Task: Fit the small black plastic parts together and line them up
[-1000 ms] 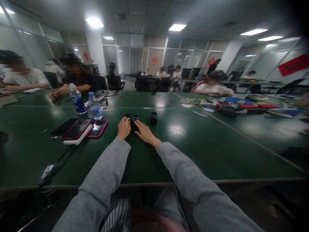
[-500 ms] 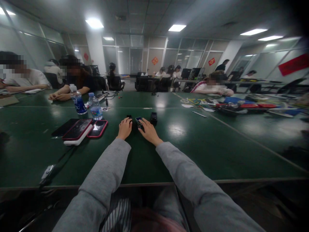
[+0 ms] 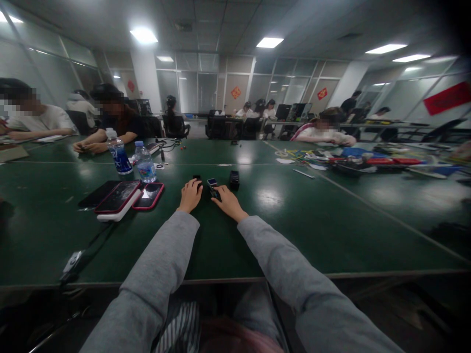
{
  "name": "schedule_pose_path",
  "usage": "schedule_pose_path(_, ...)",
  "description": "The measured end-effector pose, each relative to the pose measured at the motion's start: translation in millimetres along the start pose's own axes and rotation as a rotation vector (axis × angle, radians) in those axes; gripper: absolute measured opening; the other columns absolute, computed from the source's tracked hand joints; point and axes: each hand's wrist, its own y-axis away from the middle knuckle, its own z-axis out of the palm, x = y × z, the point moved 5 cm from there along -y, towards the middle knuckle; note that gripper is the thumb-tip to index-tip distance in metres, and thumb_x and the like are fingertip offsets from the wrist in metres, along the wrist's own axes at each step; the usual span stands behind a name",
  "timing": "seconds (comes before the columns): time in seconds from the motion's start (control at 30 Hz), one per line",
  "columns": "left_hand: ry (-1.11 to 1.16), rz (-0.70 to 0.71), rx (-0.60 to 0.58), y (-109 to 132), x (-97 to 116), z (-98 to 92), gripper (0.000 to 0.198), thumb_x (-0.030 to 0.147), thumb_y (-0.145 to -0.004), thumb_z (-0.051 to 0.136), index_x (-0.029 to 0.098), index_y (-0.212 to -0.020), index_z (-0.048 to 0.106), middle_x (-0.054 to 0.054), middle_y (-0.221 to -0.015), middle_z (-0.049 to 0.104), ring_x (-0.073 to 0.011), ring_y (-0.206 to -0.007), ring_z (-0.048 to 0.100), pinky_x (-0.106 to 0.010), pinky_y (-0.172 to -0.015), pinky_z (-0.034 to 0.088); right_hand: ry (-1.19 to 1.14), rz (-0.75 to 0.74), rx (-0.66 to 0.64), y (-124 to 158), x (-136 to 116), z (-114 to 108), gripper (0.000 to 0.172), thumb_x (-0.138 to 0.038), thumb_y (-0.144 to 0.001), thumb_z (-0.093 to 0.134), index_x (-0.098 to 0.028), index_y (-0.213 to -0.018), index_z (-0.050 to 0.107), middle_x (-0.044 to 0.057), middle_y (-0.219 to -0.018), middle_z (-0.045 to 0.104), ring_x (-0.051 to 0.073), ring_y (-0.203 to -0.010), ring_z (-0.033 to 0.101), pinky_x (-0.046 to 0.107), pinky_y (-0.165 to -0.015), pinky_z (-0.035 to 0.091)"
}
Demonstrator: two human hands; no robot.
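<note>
My left hand (image 3: 189,195) rests on the green table (image 3: 294,220), fingers curled, with its fingertips against a small black block (image 3: 197,178). Close to its right, my right hand (image 3: 228,201) pinches a small dark device with a lit screen (image 3: 212,183) at its fingertips, low over the table. A second black box (image 3: 234,178) stands just right of that device, apart from both hands. Both arms are in grey sleeves.
Two phones in red cases (image 3: 118,196) (image 3: 149,194) and a dark slab lie left of my hands, with two water bottles (image 3: 118,152) (image 3: 145,163) behind them. Other people sit at the far left and right. Cables and clutter (image 3: 353,162) cover the right table.
My right hand has pulled the screened device away from the black block, to the right, then drawn back slightly. My left hand has stayed on the block.
</note>
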Motion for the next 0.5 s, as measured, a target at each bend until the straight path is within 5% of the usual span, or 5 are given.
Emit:
schedule_pose_path(0.2,0.005,-0.01,-0.011,1,1,-1.1,0.038,0.036,-0.099,0.036,0.025,-0.13,0.055,-0.008,-0.143,0.048,-0.0254,-0.127,0.048,-0.045,-0.106,0.041,-0.009,0.12,0.054,2,4,-6,0.036,-0.037,-0.088,0.061,-0.017,-0.115,0.051,0.011,-0.113,0.054,0.023,-0.1,0.058,0.038,-0.087,0.049)
schedule_pose_path(0.5,0.01,-0.005,-0.002,1,1,-1.5,0.038,0.037,-0.099,0.035,0.025,-0.129,0.056,-0.009,-0.142,0.049,-0.0255,-0.126,0.048,-0.045,-0.104,0.042,-0.238,0.151,0.056,7,12,-12,0.037,-0.023,-0.087,0.057,-0.019,-0.123,0.048,0.011,-0.12,0.059,0.021,-0.108,0.06,0.04,-0.093,0.048)
